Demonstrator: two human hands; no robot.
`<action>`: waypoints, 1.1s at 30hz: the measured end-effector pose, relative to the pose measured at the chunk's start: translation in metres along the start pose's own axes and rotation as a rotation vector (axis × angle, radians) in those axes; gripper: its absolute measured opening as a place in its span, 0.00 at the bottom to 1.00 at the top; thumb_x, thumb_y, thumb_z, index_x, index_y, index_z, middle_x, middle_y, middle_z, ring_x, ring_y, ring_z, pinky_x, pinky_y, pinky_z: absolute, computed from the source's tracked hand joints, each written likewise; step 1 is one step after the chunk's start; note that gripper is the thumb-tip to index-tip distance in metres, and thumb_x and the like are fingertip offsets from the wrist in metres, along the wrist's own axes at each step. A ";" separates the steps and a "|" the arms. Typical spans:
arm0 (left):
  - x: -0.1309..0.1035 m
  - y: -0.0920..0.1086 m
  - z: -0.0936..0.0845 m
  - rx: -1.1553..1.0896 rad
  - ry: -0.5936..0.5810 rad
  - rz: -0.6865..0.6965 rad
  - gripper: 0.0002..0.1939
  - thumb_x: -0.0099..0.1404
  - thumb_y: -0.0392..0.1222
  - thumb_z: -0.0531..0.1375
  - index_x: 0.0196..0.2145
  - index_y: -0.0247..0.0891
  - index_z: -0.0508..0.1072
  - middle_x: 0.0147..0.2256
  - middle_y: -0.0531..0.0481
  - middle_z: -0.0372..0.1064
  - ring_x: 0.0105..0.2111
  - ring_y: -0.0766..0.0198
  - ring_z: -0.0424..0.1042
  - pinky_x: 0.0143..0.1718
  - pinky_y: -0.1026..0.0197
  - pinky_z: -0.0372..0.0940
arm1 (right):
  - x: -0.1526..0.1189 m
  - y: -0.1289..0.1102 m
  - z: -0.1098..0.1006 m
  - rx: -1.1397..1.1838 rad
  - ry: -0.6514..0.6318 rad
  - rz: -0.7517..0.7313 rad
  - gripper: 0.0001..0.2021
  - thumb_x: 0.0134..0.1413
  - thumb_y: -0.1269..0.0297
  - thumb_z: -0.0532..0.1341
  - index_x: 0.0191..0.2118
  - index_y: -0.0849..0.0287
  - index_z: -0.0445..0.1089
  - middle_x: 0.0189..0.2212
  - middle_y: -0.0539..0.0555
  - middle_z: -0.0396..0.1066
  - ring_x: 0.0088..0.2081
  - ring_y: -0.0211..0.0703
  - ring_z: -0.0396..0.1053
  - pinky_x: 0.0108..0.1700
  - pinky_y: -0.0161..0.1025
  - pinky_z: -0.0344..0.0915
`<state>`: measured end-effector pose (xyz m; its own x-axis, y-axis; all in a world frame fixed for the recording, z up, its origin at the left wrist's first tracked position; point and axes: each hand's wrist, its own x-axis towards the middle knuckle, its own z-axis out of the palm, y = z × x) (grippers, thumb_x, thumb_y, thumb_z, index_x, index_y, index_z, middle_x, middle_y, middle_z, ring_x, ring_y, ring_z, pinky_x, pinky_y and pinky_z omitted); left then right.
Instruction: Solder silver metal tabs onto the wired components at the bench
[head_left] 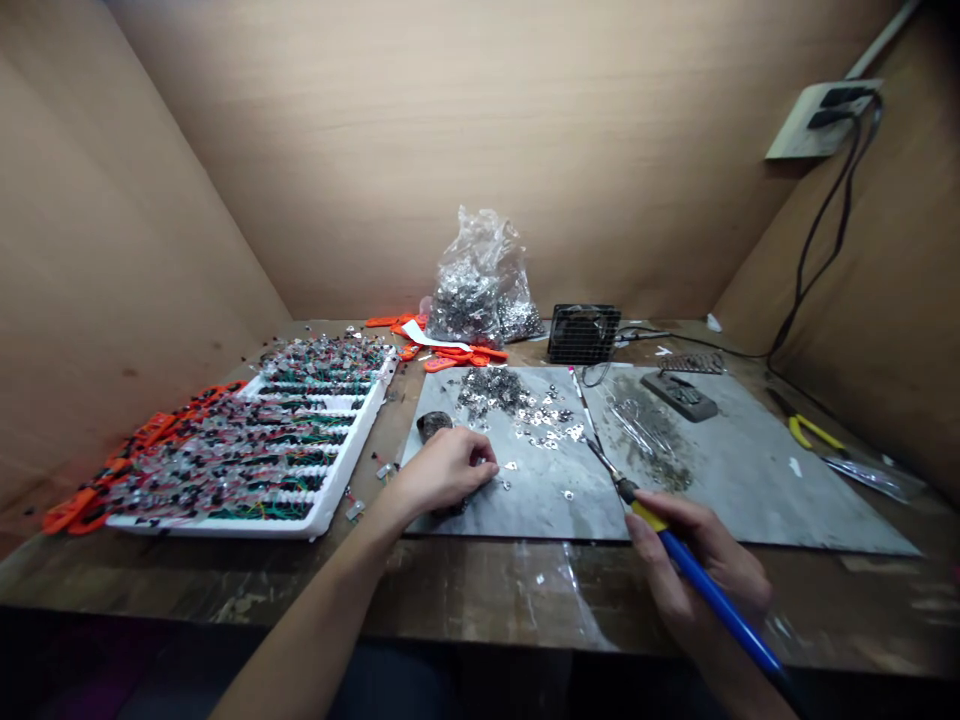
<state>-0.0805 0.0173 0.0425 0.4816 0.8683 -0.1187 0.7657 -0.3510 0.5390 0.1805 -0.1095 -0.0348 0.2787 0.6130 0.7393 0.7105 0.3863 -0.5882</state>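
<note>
- Head view: right hand [709, 565] gripping blue-handled soldering iron [724, 598], tip angled forward near the seam of two grey sheets.
- Left hand [450, 468] on left sheet [525, 515], fingers curled together; can't tell if anything's pinched.
- Small metal tabs [491, 390] piled beyond left hand, some scattered toward the iron tip.
- White tray [347, 450] of wired parts, left of left hand.
- Clear bag [472, 285] behind tabs.

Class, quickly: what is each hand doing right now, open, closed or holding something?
Left hand: fingers curled over the gray sheet; whether it grips anything cannot be told.
Right hand: closed, holding the blue-handled soldering iron.
</note>
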 end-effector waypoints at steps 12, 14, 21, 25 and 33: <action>0.000 0.009 0.011 0.148 0.076 -0.127 0.11 0.65 0.43 0.59 0.36 0.41 0.82 0.34 0.46 0.81 0.37 0.54 0.78 0.37 0.57 0.61 | -0.006 -0.038 0.042 0.131 -0.171 -0.044 0.10 0.62 0.66 0.67 0.48 0.55 0.73 0.35 0.47 0.79 0.26 0.30 0.73 0.32 0.28 0.69; 0.001 0.008 0.013 0.147 0.083 -0.147 0.10 0.64 0.43 0.59 0.36 0.42 0.82 0.34 0.46 0.81 0.37 0.54 0.78 0.36 0.57 0.61 | -0.008 -0.036 0.043 0.131 -0.188 -0.051 0.08 0.62 0.67 0.67 0.47 0.55 0.73 0.33 0.46 0.78 0.25 0.30 0.72 0.31 0.27 0.69; 0.001 0.007 0.014 0.183 0.081 -0.100 0.09 0.63 0.39 0.59 0.33 0.43 0.81 0.33 0.49 0.80 0.35 0.56 0.77 0.35 0.58 0.61 | -0.005 -0.032 0.040 0.122 -0.236 -0.039 0.07 0.62 0.67 0.66 0.45 0.55 0.73 0.33 0.48 0.78 0.27 0.32 0.75 0.31 0.27 0.69; 0.001 0.010 0.012 0.195 0.058 -0.105 0.09 0.63 0.39 0.60 0.34 0.43 0.82 0.33 0.49 0.81 0.35 0.55 0.78 0.35 0.58 0.63 | -0.005 -0.033 0.042 0.133 -0.259 -0.038 0.07 0.62 0.67 0.67 0.45 0.55 0.73 0.33 0.48 0.78 0.26 0.32 0.75 0.30 0.28 0.69; 0.006 0.025 0.008 0.290 0.009 -0.154 0.11 0.63 0.36 0.59 0.36 0.40 0.83 0.35 0.40 0.81 0.40 0.48 0.80 0.41 0.54 0.69 | -0.004 -0.034 0.044 0.176 -0.322 -0.030 0.09 0.61 0.70 0.67 0.47 0.55 0.74 0.36 0.50 0.79 0.31 0.37 0.77 0.32 0.32 0.70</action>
<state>-0.0552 0.0109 0.0483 0.3484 0.9214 -0.1723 0.9191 -0.2998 0.2556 0.1266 -0.0946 -0.0324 0.0214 0.7743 0.6325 0.5854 0.5031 -0.6358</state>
